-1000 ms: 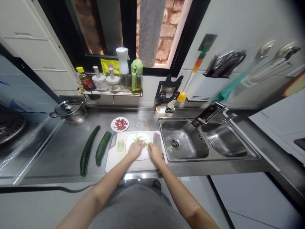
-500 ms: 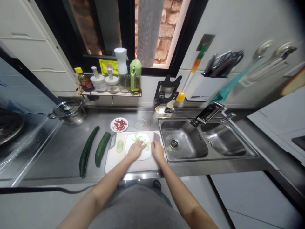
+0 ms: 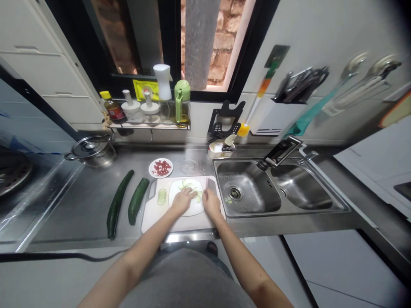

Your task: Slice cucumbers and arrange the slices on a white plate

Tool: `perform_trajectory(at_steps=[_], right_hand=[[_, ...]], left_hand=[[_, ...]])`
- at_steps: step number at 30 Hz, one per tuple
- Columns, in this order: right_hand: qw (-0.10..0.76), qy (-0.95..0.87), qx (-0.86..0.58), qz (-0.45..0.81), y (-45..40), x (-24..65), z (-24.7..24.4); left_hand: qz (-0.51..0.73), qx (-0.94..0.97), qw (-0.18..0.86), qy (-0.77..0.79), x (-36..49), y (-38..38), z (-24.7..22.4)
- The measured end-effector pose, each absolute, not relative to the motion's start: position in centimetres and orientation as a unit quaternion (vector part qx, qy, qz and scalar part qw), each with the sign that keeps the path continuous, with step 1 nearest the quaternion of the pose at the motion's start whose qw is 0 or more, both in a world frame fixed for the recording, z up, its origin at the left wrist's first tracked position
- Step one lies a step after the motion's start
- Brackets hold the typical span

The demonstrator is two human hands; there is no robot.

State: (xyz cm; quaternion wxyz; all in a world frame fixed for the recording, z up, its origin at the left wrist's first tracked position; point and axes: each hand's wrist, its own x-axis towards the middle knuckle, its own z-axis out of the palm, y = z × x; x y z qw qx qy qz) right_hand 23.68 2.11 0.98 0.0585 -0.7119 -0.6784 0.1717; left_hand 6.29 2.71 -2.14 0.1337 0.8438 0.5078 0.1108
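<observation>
My left hand (image 3: pixel 181 202) reaches over a white plate (image 3: pixel 195 209), its fingers closed at pale green cucumber slices (image 3: pixel 189 185). More slices curve along the plate's far and right edges. At the right rim, my right hand (image 3: pixel 211 204) has its fingers closed together, close to a slice (image 3: pixel 199 195); what they pinch is too small to make out. The plate rests on a white cutting board (image 3: pixel 154 222). A short row of overlapping slices (image 3: pixel 162 196) lies on the board left of the plate. Beyond my right hand shows a flat greyish blade (image 3: pixel 211 184).
Two whole dark green cucumbers (image 3: pixel 119 204) (image 3: pixel 138 201) lie left of the board. Behind it stands a small plate of chopped red pieces (image 3: pixel 161 168). A double sink (image 3: pixel 253 188) adjoins on the right; a lidded pot (image 3: pixel 93 150) is at the back left.
My left hand has shifted slightly on the plate, and my right hand has drawn a little left at the rim. The row of slices and the cucumbers have stayed put.
</observation>
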Motion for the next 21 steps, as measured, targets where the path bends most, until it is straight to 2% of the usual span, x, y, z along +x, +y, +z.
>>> perform_trajectory(at_steps=[9, 21], right_hand=[[-0.011, -0.723, -0.676, 0.140, 0.8, 22.2, 1.3], [0.006, -0.719, -0.682, 0.130, 0.8, 21.8, 0.7]], left_hand=[[0.093, 0.847, 0.129, 0.508, 6.4, 3.8, -1.4], [0.081, 0.861, 0.063, 0.498, 5.9, 4.0, -2.5]])
